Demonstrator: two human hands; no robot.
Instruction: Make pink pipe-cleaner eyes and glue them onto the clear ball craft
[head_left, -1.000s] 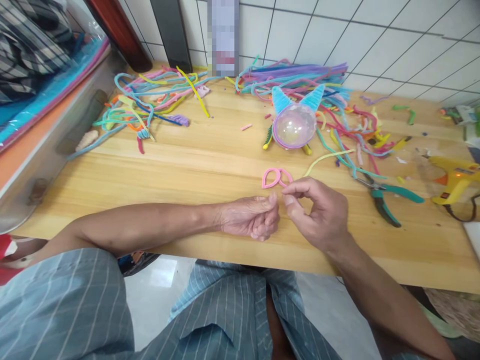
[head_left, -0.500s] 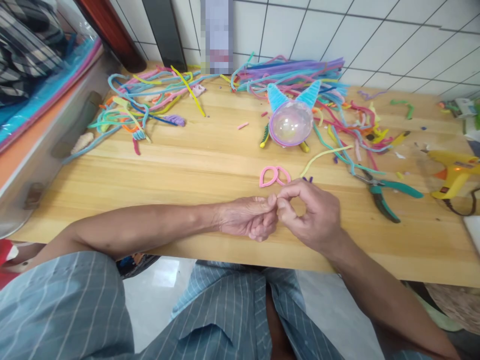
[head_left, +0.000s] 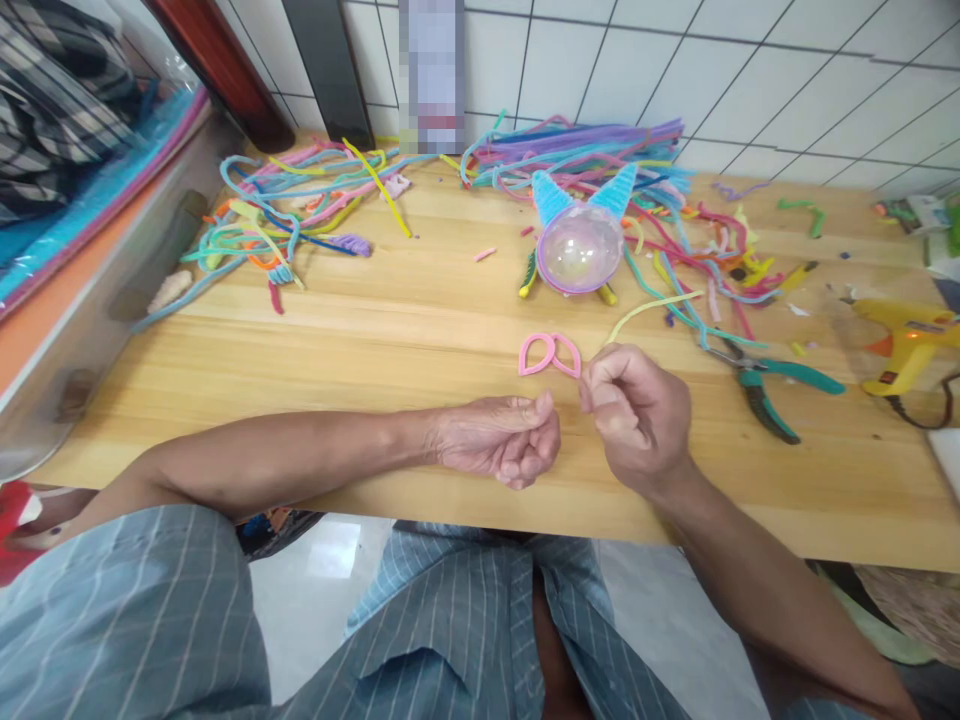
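My left hand (head_left: 510,440) rests on the wooden table (head_left: 360,340), fingers curled and thumb pinched to fingertip; whatever it pinches is too small to make out. My right hand (head_left: 637,410) is closed in a loose fist just right of it, a small gap between them. Its fingertips are beside the right end of a pink pipe-cleaner piece bent into two loops (head_left: 549,354), which lies flat on the table. Farther back stands a clear iridescent ball with two blue pipe-cleaner ears (head_left: 579,242).
Loose coloured pipe cleaners lie in piles at the back left (head_left: 292,215) and back right (head_left: 600,150). Green-handled pliers (head_left: 765,385) and a yellow glue gun (head_left: 911,345) lie at the right. A tiled wall runs behind; a metal shelf edge borders the left.
My hands, which were touching fingertip to fingertip, have come apart. The right hand has moved up and right and closed into a fist beside the pink loops.
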